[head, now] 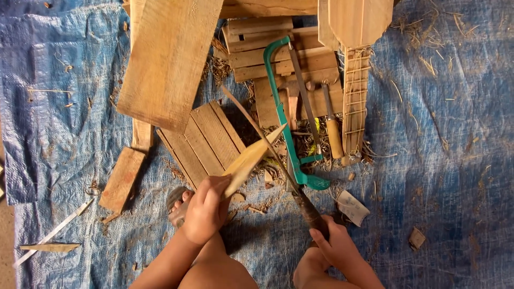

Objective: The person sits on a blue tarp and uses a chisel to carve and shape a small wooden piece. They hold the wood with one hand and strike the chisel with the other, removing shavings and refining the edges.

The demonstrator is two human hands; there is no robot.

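My left hand (206, 206) grips the lower end of a pale, pointed wooden piece (250, 157) that slants up to the right. My right hand (334, 243) holds the dark handle of a long curved knife (256, 128); its thin blade runs up and left, crossing the wooden piece near its tip. Both sit above a small slatted board (206, 142) on the blue tarp (450, 160). My bare knees show at the bottom edge.
A teal hacksaw (281, 107) and a wooden-handled chisel (332, 128) lie on wood scraps and shavings. A wide plank (168, 59) leans at the upper left. A fretted instrument neck (356, 101) lies right. A foot in a sandal (176, 206) rests by my left hand.
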